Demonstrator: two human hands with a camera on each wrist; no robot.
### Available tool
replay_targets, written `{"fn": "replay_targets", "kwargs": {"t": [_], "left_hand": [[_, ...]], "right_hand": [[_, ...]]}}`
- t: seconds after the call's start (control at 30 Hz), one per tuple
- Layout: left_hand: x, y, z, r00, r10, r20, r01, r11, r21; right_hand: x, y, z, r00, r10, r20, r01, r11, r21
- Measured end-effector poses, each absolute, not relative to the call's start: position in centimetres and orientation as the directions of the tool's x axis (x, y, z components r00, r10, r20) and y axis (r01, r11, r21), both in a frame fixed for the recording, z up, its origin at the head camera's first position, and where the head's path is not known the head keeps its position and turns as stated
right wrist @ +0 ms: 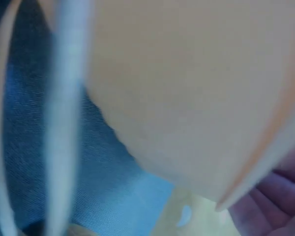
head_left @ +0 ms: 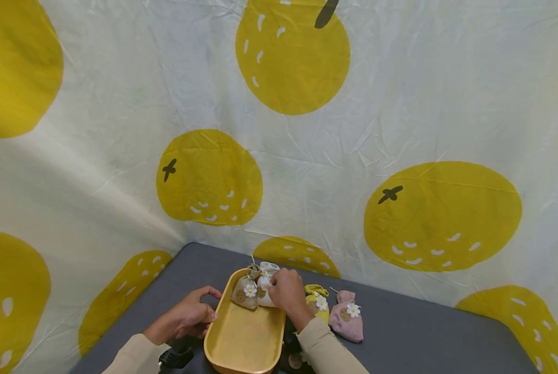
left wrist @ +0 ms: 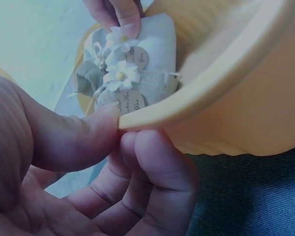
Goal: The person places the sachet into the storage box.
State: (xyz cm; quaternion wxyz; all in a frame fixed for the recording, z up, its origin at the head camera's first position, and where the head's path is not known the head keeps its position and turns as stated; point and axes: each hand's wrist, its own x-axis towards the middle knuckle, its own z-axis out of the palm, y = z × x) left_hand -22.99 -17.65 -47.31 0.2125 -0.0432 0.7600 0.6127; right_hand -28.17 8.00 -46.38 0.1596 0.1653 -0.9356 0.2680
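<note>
My left hand point(head_left: 190, 314) pinches the left rim of a yellow oblong tray point(head_left: 251, 340), thumb on top and curled fingers underneath. Inside the tray's far end, a beige drawstring pouch point(head_left: 241, 297) leans beside a white drawstring pouch point(head_left: 264, 300). Each carries a white flower and a round tag, clear in the left wrist view. My right hand point(head_left: 289, 292) reaches over the tray's right edge and grips the white pouch near its flower, thumb and finger showing in the left wrist view. The right wrist view is mostly filled by the tray's outer wall point(right wrist: 187, 98).
Right of the tray, a yellow pouch point(head_left: 324, 315) and a pink pouch point(head_left: 348, 328) lie on the dark table point(head_left: 410, 332). A dark pouch with a round tag point(head_left: 295, 361) is partly hidden under my right forearm. A fruit-print curtain point(head_left: 307, 171) hangs behind the table.
</note>
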Motion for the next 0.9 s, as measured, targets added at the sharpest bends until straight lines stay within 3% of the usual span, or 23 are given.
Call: {"fn": "replay_targets", "kwargs": {"t": [0.37,0.9], "left_hand": [[-22.9,-17.4,-47.1,-0.905,0.187,-0.381,-0.332,0.249,0.91],[-23.0,-17.6,-47.2,-0.9,0.235,-0.366,-0.305,0.261,0.916]], "right_hand": [[-28.2,10.3,-44.5,-0.907,-0.224,0.356,-0.39,0.766,-0.511],[-27.2,17.7,-42.9,-0.974,-0.082,0.209,-0.203,0.715,-0.669]]}}
